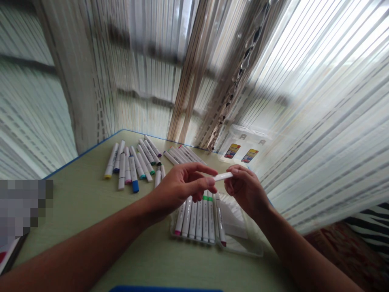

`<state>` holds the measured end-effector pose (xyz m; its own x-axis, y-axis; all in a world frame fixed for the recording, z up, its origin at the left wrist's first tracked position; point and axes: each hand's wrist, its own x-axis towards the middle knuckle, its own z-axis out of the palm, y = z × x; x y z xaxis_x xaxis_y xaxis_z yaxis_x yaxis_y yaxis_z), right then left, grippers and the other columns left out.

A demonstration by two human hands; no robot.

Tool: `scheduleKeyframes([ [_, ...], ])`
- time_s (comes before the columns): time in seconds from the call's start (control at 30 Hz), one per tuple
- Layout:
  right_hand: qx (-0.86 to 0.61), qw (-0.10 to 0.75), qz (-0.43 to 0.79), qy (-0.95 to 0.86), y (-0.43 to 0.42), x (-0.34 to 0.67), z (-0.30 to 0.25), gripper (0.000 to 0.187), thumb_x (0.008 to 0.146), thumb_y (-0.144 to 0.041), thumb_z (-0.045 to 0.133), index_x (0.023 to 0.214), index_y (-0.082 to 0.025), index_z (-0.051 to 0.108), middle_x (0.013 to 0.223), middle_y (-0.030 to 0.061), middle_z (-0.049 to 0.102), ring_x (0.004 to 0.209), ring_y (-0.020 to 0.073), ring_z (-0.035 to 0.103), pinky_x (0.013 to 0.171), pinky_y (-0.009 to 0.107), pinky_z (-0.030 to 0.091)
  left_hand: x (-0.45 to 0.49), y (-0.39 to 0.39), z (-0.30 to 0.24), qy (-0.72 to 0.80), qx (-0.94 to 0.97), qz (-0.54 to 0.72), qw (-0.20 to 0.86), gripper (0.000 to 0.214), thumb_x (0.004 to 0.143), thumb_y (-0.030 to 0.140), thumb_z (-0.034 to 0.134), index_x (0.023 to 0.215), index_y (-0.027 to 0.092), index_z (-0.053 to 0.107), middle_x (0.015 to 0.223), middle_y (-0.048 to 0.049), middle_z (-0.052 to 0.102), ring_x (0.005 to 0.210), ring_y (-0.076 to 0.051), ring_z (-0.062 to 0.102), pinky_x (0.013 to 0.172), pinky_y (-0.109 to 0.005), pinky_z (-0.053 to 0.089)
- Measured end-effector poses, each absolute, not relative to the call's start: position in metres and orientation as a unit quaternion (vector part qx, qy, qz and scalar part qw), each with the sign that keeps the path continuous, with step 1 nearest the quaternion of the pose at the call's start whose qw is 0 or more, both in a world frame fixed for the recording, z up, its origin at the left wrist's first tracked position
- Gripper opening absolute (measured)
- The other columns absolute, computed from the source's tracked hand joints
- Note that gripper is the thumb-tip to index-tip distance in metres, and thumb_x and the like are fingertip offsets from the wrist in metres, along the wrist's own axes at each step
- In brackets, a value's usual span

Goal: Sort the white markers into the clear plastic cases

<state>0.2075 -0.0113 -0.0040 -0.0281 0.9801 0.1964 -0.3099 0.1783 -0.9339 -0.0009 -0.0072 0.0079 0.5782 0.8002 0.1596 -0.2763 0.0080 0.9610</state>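
Observation:
I hold a white marker [223, 176] crosswise between both hands above the table. My left hand [182, 187] pinches its left end with thumb and fingers. My right hand [245, 189] grips its right end with curled fingers. Directly below the hands lies a clear plastic case [243, 239] with a row of several markers [200, 217] in it, caps toward me. A loose spread of several markers [133, 162] with coloured caps lies on the light green table [85, 202] further back on the left.
Sheer striped curtains hang around the table's far edge and along the right side. A clear lid with two coloured stickers [243, 152] leans at the back right. A blue edge [165, 289] shows at the bottom of the view.

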Motion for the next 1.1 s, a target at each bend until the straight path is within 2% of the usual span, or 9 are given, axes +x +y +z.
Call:
scheduleKeyframes([
  [0.3, -0.370, 0.630, 0.448, -0.516, -0.0155, 0.2034, -0.0039, 0.007, 0.081, -0.022, 0.066, 0.081, -0.015, 0.069, 0.069, 0.0037, 0.070, 0.040, 0.0081, 0.052, 0.036, 0.020, 0.037, -0.0004, 0.0007, 0.0024, 0.299, 0.519, 0.440, 0.669, 0.033, 0.086, 0.029, 0.059, 0.109, 0.009, 0.069, 0.083, -0.0099, 0.071, 0.050, -0.008, 0.051, 0.051, -0.023, 0.043],
  [0.47, -0.370, 0.630, 0.456, -0.508, -0.0150, 0.2026, -0.0028, 0.007, 0.081, -0.020, 0.066, 0.082, -0.015, 0.070, 0.068, 0.0031, 0.069, 0.039, 0.0077, 0.052, 0.036, 0.019, 0.037, -0.0014, -0.0001, 0.0025, 0.267, 0.524, 0.444, 0.676, 0.035, 0.085, 0.031, 0.060, 0.112, 0.008, 0.068, 0.085, -0.0112, 0.072, 0.050, -0.008, 0.052, 0.051, -0.024, 0.043],
  [0.6, -0.371, 0.629, 0.468, -0.498, -0.0133, 0.2041, -0.0031, 0.007, 0.080, -0.021, 0.066, 0.080, -0.015, 0.070, 0.066, 0.0030, 0.069, 0.038, 0.0076, 0.051, 0.035, 0.019, 0.036, -0.0022, -0.0008, 0.0022, 0.263, 0.571, 0.438, 0.643, 0.040, 0.081, 0.028, 0.067, 0.116, 0.008, 0.067, 0.089, -0.0129, 0.073, 0.052, -0.008, 0.052, 0.050, -0.024, 0.043],
  [0.9, -0.376, 0.625, 0.484, -0.484, -0.0120, 0.2048, -0.0033, 0.009, 0.078, -0.023, 0.068, 0.078, -0.014, 0.070, 0.064, 0.0028, 0.069, 0.037, 0.0071, 0.050, 0.034, 0.018, 0.035, -0.0017, -0.0035, 0.0039, 0.281, 0.608, 0.419, 0.614, 0.047, 0.073, 0.027, 0.076, 0.116, 0.010, 0.068, 0.082, -0.0110, 0.074, 0.055, -0.010, 0.056, 0.053, -0.024, 0.045],
  [1.1, -0.374, 0.614, 0.517, -0.465, -0.0107, 0.2061, -0.0027, 0.008, 0.077, -0.022, 0.068, 0.076, -0.015, 0.068, 0.060, 0.0018, 0.068, 0.036, 0.0072, 0.048, 0.033, 0.019, 0.034, -0.0027, -0.0046, 0.0052, 0.223, 0.580, 0.412, 0.666, 0.038, 0.083, 0.034, 0.067, 0.113, 0.012, 0.070, 0.093, -0.0143, 0.073, 0.050, -0.007, 0.054, 0.050, -0.023, 0.044],
])
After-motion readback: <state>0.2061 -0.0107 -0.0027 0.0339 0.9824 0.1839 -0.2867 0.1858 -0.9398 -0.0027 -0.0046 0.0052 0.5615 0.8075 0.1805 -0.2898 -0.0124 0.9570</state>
